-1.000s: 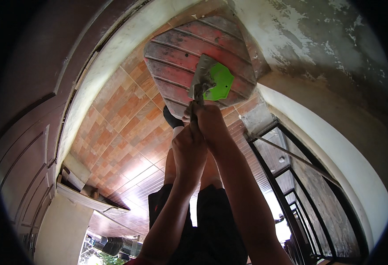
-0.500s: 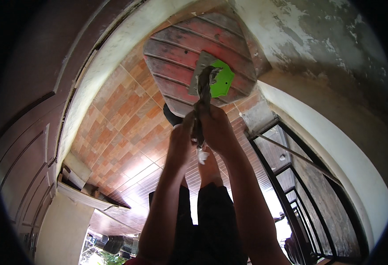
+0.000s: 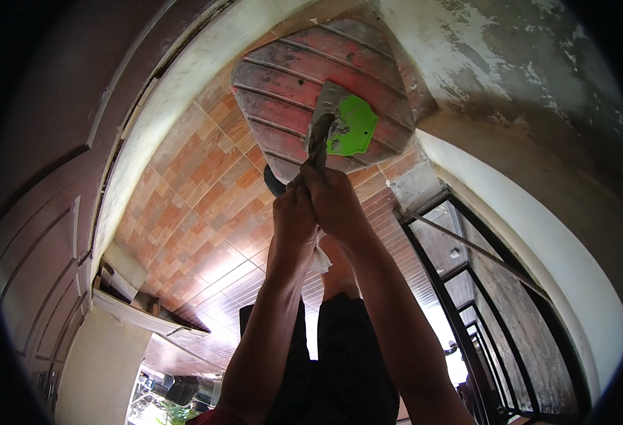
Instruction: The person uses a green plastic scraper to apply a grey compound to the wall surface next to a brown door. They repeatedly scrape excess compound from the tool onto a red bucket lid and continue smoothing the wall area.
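My left hand [image 3: 295,214] and my right hand [image 3: 335,204] press together, fingers closed round a limp, twisted grey-brown bag-like thing [image 3: 318,138]. Its dark upper part sticks out beyond my fingers; a whitish loose end [image 3: 319,261] hangs below my wrists. What it is made of is hard to tell. Beyond my hands, a flat green scraper [image 3: 358,131] with a small hole lies on a worn red ribbed board [image 3: 272,78]. Grey paste coats the scraper's left part, and the bag-like thing's tip overlaps it in view.
Brown patterned tiles [image 3: 198,170] cover the floor. A dark panelled door [image 3: 42,283] stands at the left. At the right are a black metal frame [image 3: 460,268] and a stained, peeling wall [image 3: 496,64]. Wooden pieces [image 3: 148,315] lie at lower left.
Both hands have drawn closer together round the bag-like thing. Its upper end has tipped left and lower, uncovering more of the green scraper. The whitish end has shifted slightly left and down.
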The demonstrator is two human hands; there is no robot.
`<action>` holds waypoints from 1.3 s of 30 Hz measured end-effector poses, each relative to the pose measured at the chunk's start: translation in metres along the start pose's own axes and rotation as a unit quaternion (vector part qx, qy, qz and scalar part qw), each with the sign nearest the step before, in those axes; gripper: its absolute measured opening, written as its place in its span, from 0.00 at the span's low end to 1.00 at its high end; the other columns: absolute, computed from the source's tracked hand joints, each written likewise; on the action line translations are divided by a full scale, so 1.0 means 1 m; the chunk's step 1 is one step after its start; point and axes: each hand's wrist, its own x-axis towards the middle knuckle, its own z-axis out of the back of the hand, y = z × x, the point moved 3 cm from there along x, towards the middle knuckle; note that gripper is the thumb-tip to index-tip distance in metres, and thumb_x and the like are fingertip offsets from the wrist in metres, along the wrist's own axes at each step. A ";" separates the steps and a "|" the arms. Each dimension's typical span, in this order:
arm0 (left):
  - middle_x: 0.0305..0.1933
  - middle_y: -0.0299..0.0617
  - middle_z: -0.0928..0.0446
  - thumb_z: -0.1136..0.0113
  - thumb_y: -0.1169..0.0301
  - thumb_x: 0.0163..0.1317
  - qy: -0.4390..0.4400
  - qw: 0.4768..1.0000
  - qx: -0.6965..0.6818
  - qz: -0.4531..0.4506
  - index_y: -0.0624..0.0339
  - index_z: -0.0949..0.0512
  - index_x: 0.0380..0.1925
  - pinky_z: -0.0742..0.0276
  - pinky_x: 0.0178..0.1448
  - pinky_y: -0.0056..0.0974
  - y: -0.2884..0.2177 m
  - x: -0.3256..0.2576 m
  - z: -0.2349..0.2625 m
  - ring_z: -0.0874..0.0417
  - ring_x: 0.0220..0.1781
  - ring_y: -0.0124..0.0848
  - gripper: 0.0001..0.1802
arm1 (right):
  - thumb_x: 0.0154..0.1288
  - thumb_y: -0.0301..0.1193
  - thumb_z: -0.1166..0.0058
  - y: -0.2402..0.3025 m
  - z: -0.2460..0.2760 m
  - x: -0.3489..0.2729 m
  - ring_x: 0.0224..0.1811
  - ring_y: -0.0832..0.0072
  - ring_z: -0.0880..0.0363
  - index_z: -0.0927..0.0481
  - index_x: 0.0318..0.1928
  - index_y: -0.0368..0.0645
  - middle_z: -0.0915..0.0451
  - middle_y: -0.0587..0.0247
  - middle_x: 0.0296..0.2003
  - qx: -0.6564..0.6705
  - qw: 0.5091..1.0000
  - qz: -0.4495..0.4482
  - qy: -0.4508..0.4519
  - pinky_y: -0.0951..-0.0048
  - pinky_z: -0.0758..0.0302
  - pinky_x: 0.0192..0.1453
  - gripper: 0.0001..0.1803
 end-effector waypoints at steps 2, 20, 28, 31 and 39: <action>0.20 0.32 0.29 0.53 0.61 0.69 0.001 1.000 -0.006 -0.003 0.61 0.25 0.38 0.41 0.15 0.26 0.000 0.000 -0.001 0.31 0.16 0.17 0.15 | 0.67 0.33 0.56 0.000 0.000 0.001 0.32 0.62 0.20 0.24 0.35 0.28 0.21 0.45 0.27 -0.012 1.000 -0.012 -0.004 0.64 0.28 0.39 0.17; 0.43 0.45 0.24 0.57 0.57 0.71 -0.059 0.909 -0.352 0.213 0.67 0.27 0.46 0.21 0.43 0.34 0.013 -0.015 -0.010 0.20 0.41 0.30 0.22 | 0.64 0.35 0.48 -0.008 -0.009 -0.007 0.26 0.72 0.21 0.19 0.29 0.28 0.20 0.52 0.21 -0.062 0.990 0.001 -0.124 0.68 0.28 0.32 0.18; 0.33 0.41 0.24 0.56 0.58 0.71 -0.086 0.907 -0.321 0.260 0.66 0.25 0.41 0.23 0.33 0.32 0.016 -0.011 -0.014 0.21 0.32 0.26 0.20 | 0.60 0.34 0.45 -0.011 -0.001 0.010 0.24 0.66 0.20 0.20 0.25 0.28 0.21 0.45 0.20 -0.161 0.977 -0.005 -0.139 0.62 0.29 0.31 0.18; 0.20 0.33 0.29 0.55 0.57 0.70 -0.097 0.910 -0.272 0.296 0.61 0.25 0.32 0.34 0.19 0.30 0.012 -0.013 -0.014 0.29 0.17 0.21 0.18 | 0.60 0.35 0.45 -0.004 0.002 0.012 0.24 0.58 0.19 0.22 0.24 0.28 0.23 0.43 0.19 -0.198 0.971 0.016 -0.133 0.60 0.29 0.31 0.18; 0.13 0.27 0.38 0.54 0.58 0.71 -0.099 0.946 -0.177 0.254 0.56 0.30 0.20 0.50 0.17 0.27 0.012 -0.013 -0.010 0.43 0.11 0.17 0.21 | 0.60 0.40 0.45 0.002 0.008 0.015 0.25 0.47 0.21 0.21 0.23 0.33 0.24 0.41 0.19 -0.353 0.928 0.066 -0.096 0.55 0.28 0.30 0.20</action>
